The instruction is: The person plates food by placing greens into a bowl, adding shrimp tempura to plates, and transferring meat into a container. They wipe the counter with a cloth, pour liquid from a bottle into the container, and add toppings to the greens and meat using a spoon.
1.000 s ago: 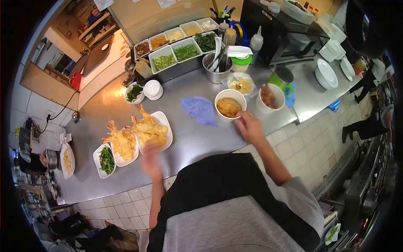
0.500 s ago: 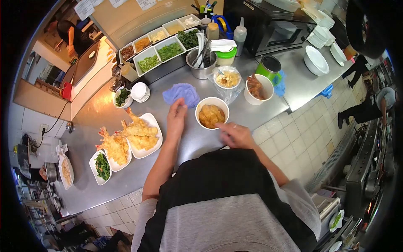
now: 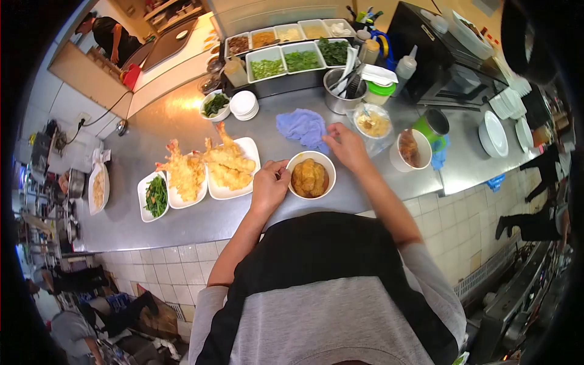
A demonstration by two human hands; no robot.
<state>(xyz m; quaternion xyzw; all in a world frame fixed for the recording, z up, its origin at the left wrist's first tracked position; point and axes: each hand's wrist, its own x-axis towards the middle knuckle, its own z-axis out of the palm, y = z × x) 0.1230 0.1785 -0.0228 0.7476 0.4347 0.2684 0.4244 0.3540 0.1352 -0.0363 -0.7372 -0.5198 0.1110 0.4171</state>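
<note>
Gripping the near-left rim of the white bowl (image 3: 311, 176), my left hand (image 3: 268, 187) has its fingers curled against the bowl's wall, thumb side toward the rim, so it is closed on the bowl rather than spread. That bowl holds golden-brown fried pieces and stands on the steel counter (image 3: 182, 219) close to its front edge, just ahead of my chest. My right hand (image 3: 344, 146) reaches past the bowl's far side; its fingers come down at the edge of the blue cloth (image 3: 302, 128), and I cannot tell whether they pinch the cloth or only rest against it. Left of the bowl, almost touching my left hand, sits a white plate of tempura (image 3: 230, 165), with a second tempura plate (image 3: 182, 176) overlapping it and a small dish of greens (image 3: 156, 196) beside that. To the right of the bowl I see a white cup (image 3: 409, 149) with something brown in it, and next to it a green mug (image 3: 433, 125). Behind the cloth stand a metal pot of utensils (image 3: 344, 91), a bagged tub (image 3: 373, 124), a stack of small white saucers (image 3: 245, 104) and a row of garnish trays (image 3: 286, 52). At the far left corner, another person (image 3: 112, 36) stands by the pass.
</note>
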